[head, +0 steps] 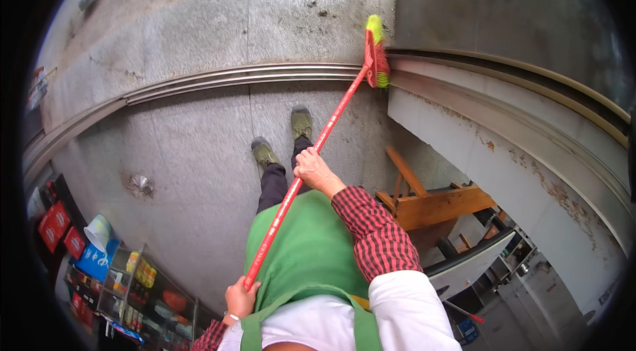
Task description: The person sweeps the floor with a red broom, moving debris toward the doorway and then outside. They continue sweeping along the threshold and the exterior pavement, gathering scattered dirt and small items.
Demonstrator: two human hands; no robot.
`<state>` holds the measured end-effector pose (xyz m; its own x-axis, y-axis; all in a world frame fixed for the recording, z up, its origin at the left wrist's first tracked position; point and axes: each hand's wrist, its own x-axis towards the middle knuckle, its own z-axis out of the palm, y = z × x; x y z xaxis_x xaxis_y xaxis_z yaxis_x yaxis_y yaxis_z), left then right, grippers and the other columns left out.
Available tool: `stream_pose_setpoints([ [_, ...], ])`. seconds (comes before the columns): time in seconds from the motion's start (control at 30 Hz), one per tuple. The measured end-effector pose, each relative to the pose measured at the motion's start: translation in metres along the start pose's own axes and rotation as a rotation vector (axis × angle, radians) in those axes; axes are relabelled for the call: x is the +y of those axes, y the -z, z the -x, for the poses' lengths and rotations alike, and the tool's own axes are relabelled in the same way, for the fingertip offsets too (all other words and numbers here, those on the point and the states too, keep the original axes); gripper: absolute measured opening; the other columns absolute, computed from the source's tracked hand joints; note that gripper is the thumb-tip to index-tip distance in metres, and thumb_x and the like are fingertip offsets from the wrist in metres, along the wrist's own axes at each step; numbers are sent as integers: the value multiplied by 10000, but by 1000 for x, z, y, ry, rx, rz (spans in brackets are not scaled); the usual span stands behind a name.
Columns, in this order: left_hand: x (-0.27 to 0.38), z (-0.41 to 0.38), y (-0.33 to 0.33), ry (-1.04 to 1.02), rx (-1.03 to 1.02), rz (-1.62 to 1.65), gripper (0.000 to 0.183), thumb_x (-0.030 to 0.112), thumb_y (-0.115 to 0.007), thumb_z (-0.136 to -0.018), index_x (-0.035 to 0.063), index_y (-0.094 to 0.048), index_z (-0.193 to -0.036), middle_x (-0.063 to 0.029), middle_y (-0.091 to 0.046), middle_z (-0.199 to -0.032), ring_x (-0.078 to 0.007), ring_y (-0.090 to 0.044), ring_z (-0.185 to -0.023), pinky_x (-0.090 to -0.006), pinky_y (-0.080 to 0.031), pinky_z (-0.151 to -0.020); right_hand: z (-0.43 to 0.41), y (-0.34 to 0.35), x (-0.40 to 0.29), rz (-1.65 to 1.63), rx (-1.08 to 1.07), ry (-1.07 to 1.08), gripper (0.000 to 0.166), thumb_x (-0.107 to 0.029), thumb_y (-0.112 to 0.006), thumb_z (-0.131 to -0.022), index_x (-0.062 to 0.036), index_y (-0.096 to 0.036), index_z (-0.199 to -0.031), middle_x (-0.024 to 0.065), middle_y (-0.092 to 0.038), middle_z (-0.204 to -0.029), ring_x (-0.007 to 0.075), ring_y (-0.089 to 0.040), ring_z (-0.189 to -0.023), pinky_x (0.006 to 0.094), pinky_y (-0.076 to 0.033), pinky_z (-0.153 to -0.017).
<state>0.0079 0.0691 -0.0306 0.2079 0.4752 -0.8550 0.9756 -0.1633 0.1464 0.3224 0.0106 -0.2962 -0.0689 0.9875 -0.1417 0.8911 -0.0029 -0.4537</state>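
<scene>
A long-handled broom slants across the view, its red handle (pixel 284 206) running from lower left to upper right. Around the top end of the handle is my left hand (pixel 241 297), near my waist. My right hand (pixel 314 169) grips the shaft about midway, in front of the green apron. At the far end the broom head (pixel 377 53), with red and yellow-green bristles, lies across the metal sliding-door track (pixel 298 71), against the door-side wall. Dark debris (pixel 318 7) is scattered on the paving beyond the track.
A crumpled scrap (pixel 141 185) lies on the floor to the left. Shelves of packaged goods (pixel 144 281) and a pale bucket (pixel 98 233) stand lower left. On the right are a wooden stool (pixel 437 207) and a peeling white wall (pixel 497 147). A dark panel (pixel 497 8) rises upper right.
</scene>
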Motion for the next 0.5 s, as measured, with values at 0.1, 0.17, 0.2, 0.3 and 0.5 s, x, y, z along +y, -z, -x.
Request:
stream_pose_setpoints([
  [0.1,-5,-14,26,70,0,2,271,261,-712,-721,54,-536,-710,-172,-528,-544,-377,-538,-534,-420,-407,-462,-19,15,-18,-16,119,-62,160,-164,-563,-622,-120,-508,-479,39,-457,-610,201,-496,-688,348,-390,-698],
  [0.17,-36,-1,25,9,20,-55,253,241,-703,-732,56,-534,-706,-170,-524,-540,-375,-540,-534,-419,-405,-458,-30,34,-36,-118,272,-84,185,-185,-540,-569,-123,-422,-441,51,-433,-615,217,-484,-657,357,-395,-702],
  [0.2,-46,8,24,7,19,-47,252,240,-702,-732,56,-533,-705,-172,-524,-541,-376,-542,-538,-420,-408,-459,-36,50,-45,-113,324,-70,184,-185,-538,-566,-124,-419,-439,50,-424,-614,217,-480,-653,361,-398,-711],
  [0.3,-61,30,24,34,-4,-19,248,237,-700,-734,58,-531,-702,-177,-526,-543,-379,-549,-548,-422,-416,-465,-43,73,-66,-93,394,-56,186,-188,-530,-563,-130,-409,-435,44,-396,-604,213,-471,-645,370,-404,-738],
  [0.5,12,-5,9,-23,-14,-60,265,262,-708,-724,62,-535,-699,-166,-532,-539,-371,-553,-546,-422,-426,-474,-3,4,-3,-43,236,-110,170,-165,-566,-578,-127,-460,-450,38,-424,-599,208,-498,-670,362,-407,-688],
])
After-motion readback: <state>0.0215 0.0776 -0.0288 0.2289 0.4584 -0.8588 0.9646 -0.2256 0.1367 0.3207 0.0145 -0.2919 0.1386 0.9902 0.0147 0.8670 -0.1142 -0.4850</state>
